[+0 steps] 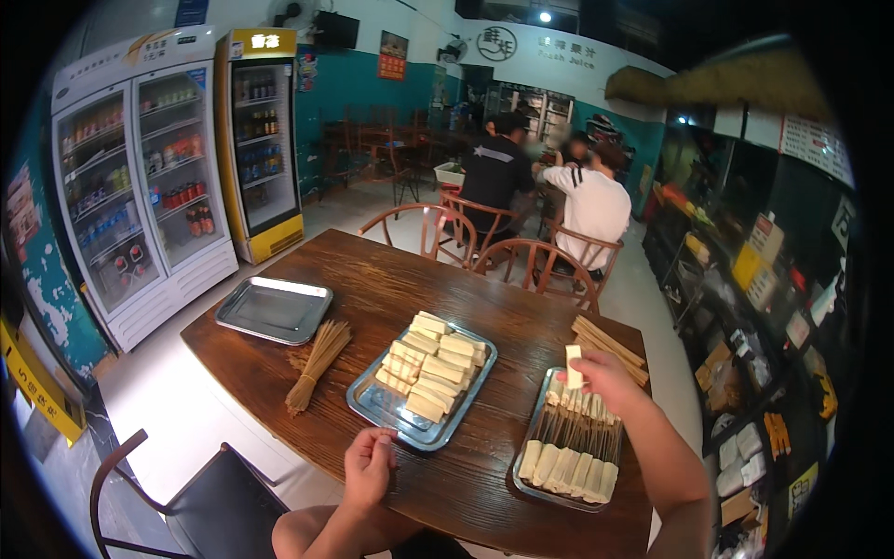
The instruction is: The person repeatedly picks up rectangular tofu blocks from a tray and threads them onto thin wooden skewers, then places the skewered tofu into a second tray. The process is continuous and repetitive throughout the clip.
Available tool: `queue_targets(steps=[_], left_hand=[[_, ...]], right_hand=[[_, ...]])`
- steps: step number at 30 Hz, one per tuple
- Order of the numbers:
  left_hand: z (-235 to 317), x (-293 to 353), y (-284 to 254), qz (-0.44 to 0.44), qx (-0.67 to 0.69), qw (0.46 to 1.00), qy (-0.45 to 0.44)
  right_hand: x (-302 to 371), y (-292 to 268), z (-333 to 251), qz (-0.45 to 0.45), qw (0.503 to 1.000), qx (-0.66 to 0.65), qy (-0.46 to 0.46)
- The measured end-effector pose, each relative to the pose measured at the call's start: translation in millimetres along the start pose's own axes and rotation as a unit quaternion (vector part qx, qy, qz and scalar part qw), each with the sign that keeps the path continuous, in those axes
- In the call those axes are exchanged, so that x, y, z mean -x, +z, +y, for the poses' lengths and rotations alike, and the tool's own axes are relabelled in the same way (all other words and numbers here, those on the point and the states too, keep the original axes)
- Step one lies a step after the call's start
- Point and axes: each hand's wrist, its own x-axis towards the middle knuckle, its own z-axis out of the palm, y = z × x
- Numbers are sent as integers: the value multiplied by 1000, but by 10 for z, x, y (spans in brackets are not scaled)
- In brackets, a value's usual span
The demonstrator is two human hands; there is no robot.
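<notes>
My right hand (607, 380) pinches a pale yellow tofu-skin roll (575, 367), held upright over the far end of a metal tray (519, 466). Skewered rolls (568, 469) lie in that tray in a near row and a far row, their thin sticks meeting in the middle. My left hand (370, 464) is closed near the front edge of the table, beside the near corner of a second metal tray (358, 402). Whether anything is between its fingers is hidden. In this second tray, loose rolls (445, 369) are stacked, some of them tied or scored in a grid pattern.
On the wooden table (307, 410) are a tied bundle of thin sticks (319, 365), an empty metal tray (275, 309) and more sticks (610, 347) at right. Chairs (535, 265) stand behind it, with seated people (587, 200) beyond. A black chair (219, 503) is at near left; drink fridges (140, 186) line the left.
</notes>
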Motion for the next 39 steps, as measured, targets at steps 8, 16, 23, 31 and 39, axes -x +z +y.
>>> queue_targets(steps=[8,16,23,31,39], left_hand=[[235,98,691,-37,86,994,-51],[27,179,1166,-156,43,980,-117],[-202,302,1025,-131,66,976,-159],[-366,397,1009,-169,-109,979,-24],[-185,356,1018,-148,42,980,-124]], right_hand=[[675,-482,62,-51,994,-47,81],[736,-558,343,-56,997,32,42],[763,-470,176,-25,938,343,-43],[526,-318,156,-104,979,-76,156],[469,-165,230,-89,958,-250,106]])
